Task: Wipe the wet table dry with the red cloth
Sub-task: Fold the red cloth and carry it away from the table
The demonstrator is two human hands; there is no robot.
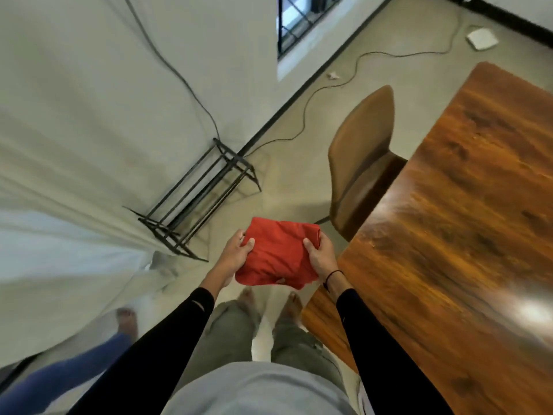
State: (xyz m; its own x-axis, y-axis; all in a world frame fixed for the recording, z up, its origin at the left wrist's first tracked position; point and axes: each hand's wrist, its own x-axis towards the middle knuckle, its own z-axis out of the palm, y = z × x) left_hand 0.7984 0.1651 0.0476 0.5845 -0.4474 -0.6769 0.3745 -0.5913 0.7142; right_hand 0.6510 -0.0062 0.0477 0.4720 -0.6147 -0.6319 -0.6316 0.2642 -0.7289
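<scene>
Red cloth (pixel 278 253), wood-grained brown table (pixel 466 205)

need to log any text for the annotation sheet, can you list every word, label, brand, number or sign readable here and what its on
None can be read in this view.
red cloth: a small pale patch near its lower edge, too small and blurred to tell whether it is a label or print.
white flat device on the floor: no legible marking.
wooden table, brown chair, black metal rack: no text visible.
</scene>
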